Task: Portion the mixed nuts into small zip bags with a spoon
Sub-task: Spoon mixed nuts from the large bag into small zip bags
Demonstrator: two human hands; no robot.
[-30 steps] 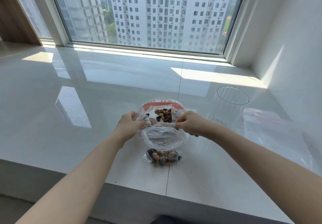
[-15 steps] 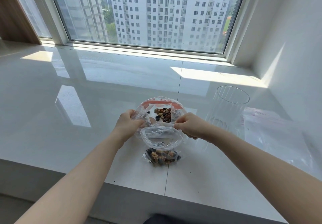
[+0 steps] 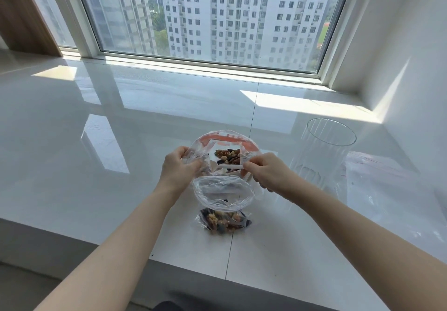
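At the sill counter (image 3: 121,165), my left hand (image 3: 180,169) grips the big bag (image 3: 227,141) open so my right hand (image 3: 264,174), pinching the spoon (image 3: 229,167), can reach the nuts (image 3: 228,153).

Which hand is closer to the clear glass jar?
Right. The right hand pinches the white spoon handle over the large nut bag, just beside the clear glass jar. The left hand grips the bag's far side.

2 zip bags (image 3: 223,193), 1 spoon (image 3: 229,167), 1 glass (image 3: 324,151)

Small bag (image 3: 223,193) before large bag (image 3: 227,146); glass (image 3: 321,153) right of both
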